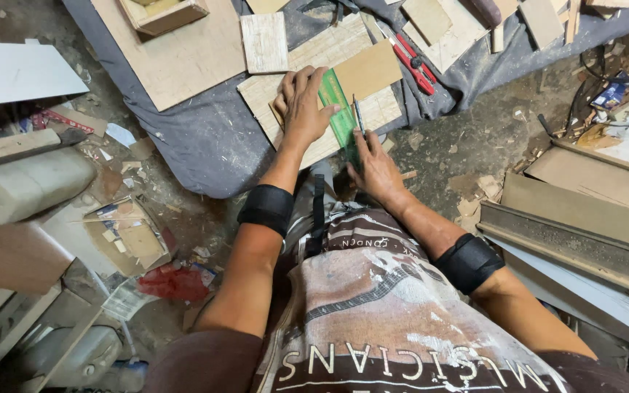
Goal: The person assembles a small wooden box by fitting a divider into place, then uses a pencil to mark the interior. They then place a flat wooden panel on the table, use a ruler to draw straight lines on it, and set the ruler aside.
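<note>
Open cardboard box (129, 236) on floor at left holds small flat offcuts; wooden box (163, 12) at top, contents not clear. Left hand (303, 105) lies flat, fingers spread, pressing green ruler (338, 109) onto pale board (322, 91) on grey cloth (205, 138). Right hand (376, 171) fingers pinched on pen (359, 116) alongside ruler's edge.

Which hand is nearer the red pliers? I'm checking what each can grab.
Right. The right hand, holding a pen against the green ruler, sits below the red pliers. The left hand presses the ruler farther to their left.
</note>
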